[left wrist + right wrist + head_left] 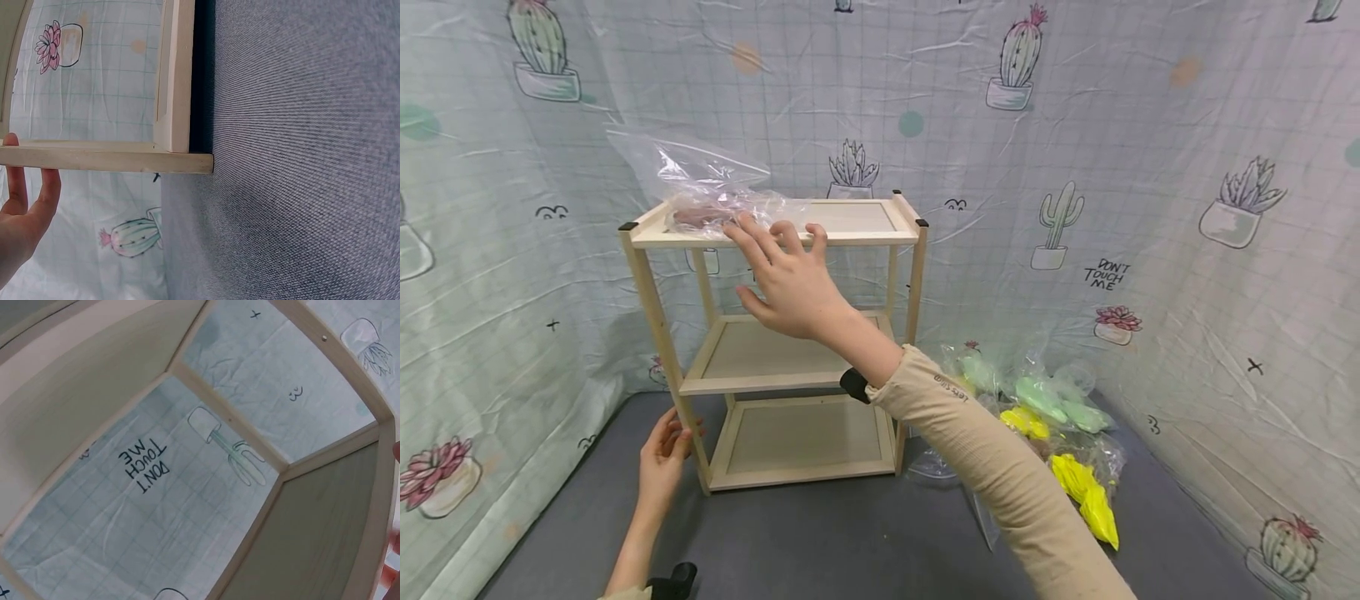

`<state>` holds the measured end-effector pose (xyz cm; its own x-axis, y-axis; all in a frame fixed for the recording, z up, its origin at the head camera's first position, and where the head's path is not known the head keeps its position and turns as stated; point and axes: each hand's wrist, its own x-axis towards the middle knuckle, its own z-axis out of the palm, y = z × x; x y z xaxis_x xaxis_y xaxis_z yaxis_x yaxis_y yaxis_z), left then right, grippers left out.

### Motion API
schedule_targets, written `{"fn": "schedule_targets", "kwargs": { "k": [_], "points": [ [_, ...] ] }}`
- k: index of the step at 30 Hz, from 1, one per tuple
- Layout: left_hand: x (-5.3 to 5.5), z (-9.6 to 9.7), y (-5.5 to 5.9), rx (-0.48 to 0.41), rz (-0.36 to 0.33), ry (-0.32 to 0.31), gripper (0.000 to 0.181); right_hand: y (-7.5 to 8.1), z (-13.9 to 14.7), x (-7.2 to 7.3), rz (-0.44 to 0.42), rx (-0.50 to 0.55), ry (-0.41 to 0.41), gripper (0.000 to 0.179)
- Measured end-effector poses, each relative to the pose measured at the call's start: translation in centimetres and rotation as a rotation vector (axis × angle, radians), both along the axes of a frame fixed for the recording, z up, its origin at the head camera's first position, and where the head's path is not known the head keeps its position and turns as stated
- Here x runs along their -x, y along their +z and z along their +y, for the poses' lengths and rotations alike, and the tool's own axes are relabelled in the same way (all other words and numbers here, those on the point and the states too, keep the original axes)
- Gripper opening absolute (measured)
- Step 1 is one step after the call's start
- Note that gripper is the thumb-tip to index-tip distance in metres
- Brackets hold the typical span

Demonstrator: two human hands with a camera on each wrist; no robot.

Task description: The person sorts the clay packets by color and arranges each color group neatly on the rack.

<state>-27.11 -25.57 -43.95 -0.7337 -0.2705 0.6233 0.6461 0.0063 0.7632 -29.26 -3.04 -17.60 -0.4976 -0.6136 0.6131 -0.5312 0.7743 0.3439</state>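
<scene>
A light wooden three-tier shelf [788, 382] stands upright in the head view, with dark caps on its front posts. My left hand [661, 462] is low at the front left post [658, 321], its thumb and fingers about the wood. In the left wrist view, one fingertip shows past the far side of that post [119, 157]. My right hand [797, 287] is raised at the front edge of the top tier, fingers spread and slightly bent. Its fingertips are at a clear zip bag [700, 179] with something brownish-pink inside; contact is unclear.
On the grey floor cloth [820, 542], right of the shelf, lies a pile of clear bags with pale green packets [1045, 396] and bright yellow packets [1086, 496]. The right forearm partly covers this pile. A cactus-print curtain [970, 142] surrounds the area.
</scene>
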Motion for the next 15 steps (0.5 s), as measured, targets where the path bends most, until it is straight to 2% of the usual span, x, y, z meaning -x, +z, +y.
{"fn": "schedule_targets", "kwargs": {
  "k": [6, 9, 15],
  "points": [
    [-0.1, 0.1, 0.1, 0.014, -0.036, 0.026, 0.035, 0.0, 0.1, -0.1, -0.018, 0.004, 0.021, 0.059],
    [-0.2, 0.1, 0.1, 0.019, -0.040, 0.032, 0.035, -0.1, 0.5, -0.1, -0.018, 0.023, 0.064, 0.058],
    [-0.3, 0.1, 0.1, 0.020, -0.037, 0.024, 0.036, -0.7, 1.7, -0.3, 0.034, 0.064, 0.157, 0.057]
  ]
}}
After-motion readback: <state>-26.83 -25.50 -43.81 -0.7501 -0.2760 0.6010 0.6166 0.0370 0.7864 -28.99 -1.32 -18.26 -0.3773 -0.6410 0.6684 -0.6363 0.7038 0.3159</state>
